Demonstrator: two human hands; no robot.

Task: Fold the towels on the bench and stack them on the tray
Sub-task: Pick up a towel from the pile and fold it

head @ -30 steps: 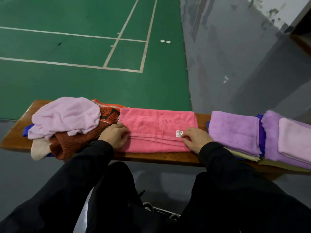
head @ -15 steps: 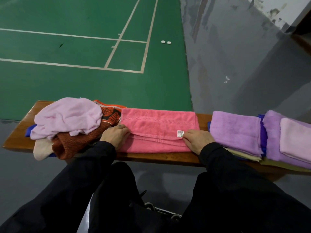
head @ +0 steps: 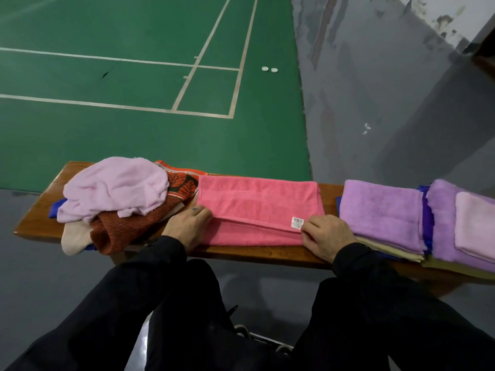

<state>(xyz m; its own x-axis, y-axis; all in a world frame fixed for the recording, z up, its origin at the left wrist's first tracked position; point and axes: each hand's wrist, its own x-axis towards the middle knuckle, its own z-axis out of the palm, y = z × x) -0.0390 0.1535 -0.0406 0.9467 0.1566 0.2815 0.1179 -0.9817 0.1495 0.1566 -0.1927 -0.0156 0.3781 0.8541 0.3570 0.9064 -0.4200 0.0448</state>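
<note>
A pink towel (head: 257, 207) lies folded lengthwise across the middle of the wooden bench (head: 37, 220), with a white label near its right front corner. My left hand (head: 187, 227) holds the towel's left end at the folded edge, fingers curled. My right hand (head: 326, 235) pinches the right end beside the label. Left of it is a heap of unfolded towels: a pale lilac one (head: 115, 188) on top of a rust-brown one (head: 128, 226). On the right sit folded purple towels (head: 380, 210) in a stack. No tray shows plainly.
A second stack of folded purple and pale pink towels (head: 460, 226) lies at the far right, with blue cloth (head: 427, 218) between the stacks. Beyond the bench are a green court floor (head: 134, 135) and grey concrete. My dark-clad legs fill the foreground.
Both hands stay at the pink towel's near edge; they have shifted only slightly. The towel lies the same way.
</note>
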